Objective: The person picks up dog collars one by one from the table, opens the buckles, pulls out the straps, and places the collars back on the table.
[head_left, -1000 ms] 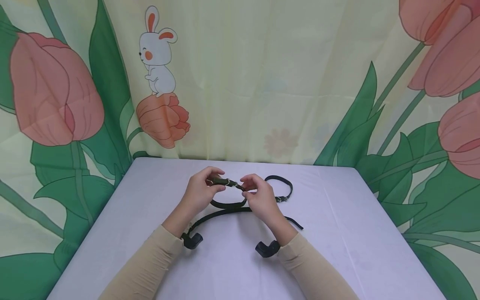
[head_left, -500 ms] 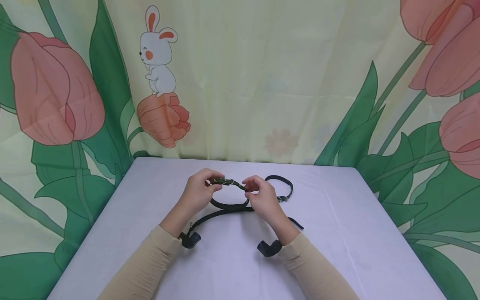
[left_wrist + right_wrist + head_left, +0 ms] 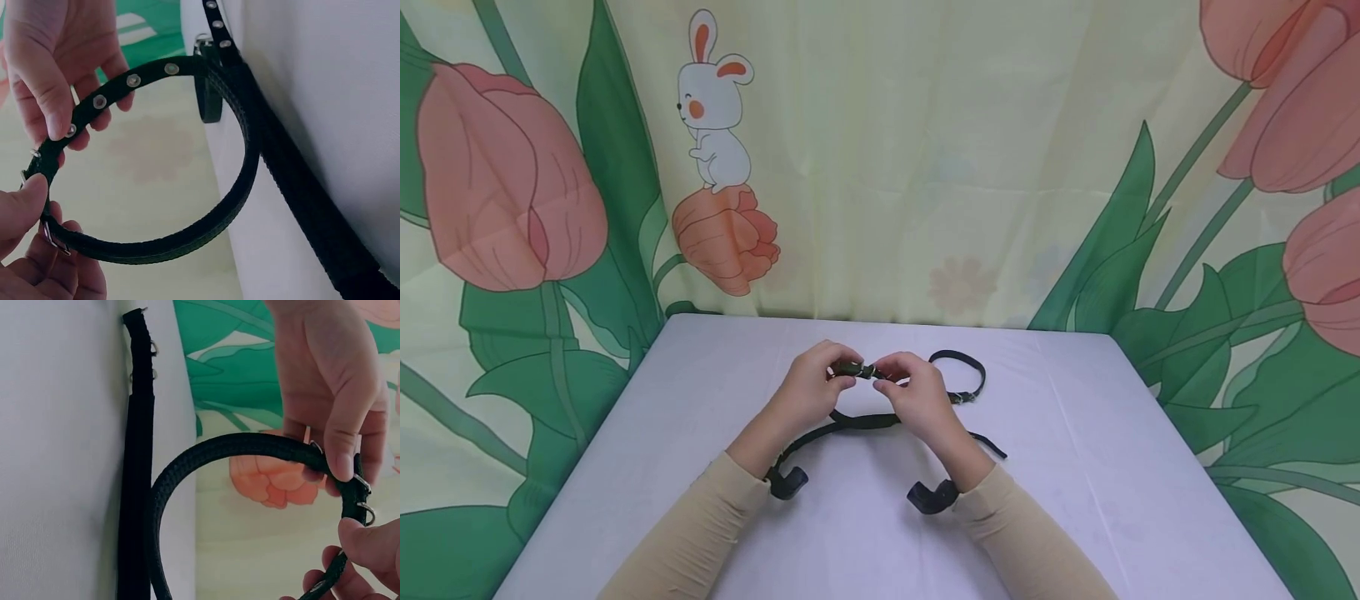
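Note:
A dark collar (image 3: 172, 253) with metal eyelets and a buckle is bent into a ring between my two hands. With thumb and fingers my left hand (image 3: 811, 392) pinches it at the buckle side, close to the metal D-ring (image 3: 370, 514). My right hand (image 3: 919, 396) pinches the eyelet end of the strap, and a row of eyelets (image 3: 134, 80) shows past its fingers in the left wrist view. The strap's tip is up against the buckle (image 3: 362, 483). Part of the collar is hidden behind my fingers.
Just below my hands another dark strap (image 3: 865, 422) lies across the white table (image 3: 1060, 500). A second collar (image 3: 979, 371), buckled in a loop, lies behind my right hand. Black camera mounts (image 3: 787, 483) hang at the wrists. A tulip-print curtain (image 3: 880, 167) closes off the back.
Over the last half second my hands have drawn closer together, the left one moving right and the right one slightly left. The strap stretch between them is shorter.

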Tool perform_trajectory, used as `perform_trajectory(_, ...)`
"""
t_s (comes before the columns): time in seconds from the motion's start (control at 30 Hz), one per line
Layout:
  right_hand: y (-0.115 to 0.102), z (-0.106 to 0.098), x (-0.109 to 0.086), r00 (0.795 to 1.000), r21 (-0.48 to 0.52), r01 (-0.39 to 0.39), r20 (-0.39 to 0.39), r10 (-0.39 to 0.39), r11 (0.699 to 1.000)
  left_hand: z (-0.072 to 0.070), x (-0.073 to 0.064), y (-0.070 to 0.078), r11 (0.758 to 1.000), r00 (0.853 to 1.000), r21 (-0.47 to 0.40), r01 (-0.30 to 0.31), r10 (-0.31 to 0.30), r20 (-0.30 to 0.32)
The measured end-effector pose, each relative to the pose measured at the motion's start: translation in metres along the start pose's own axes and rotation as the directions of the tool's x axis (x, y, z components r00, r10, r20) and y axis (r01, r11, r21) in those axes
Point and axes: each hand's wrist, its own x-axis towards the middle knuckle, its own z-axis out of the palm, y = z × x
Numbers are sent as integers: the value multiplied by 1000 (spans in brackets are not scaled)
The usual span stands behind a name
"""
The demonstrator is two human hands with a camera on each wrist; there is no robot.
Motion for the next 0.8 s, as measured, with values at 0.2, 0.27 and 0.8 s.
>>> perform_trajectory(0.2,-1,2,-1,999,25,42,-4,-42,999,0,0,4,998,999,39,-51,51,15)
perform_trajectory(0.27,-2,2,-2,999,30,53,-1,-53,998,0,0,4,996,998,60,-67,67,3)
perform_trajectory(0.8,1,-9,-1,998,47,-25,-55,28,999,-14,-3,1,993,994,89,-81,87,-65)
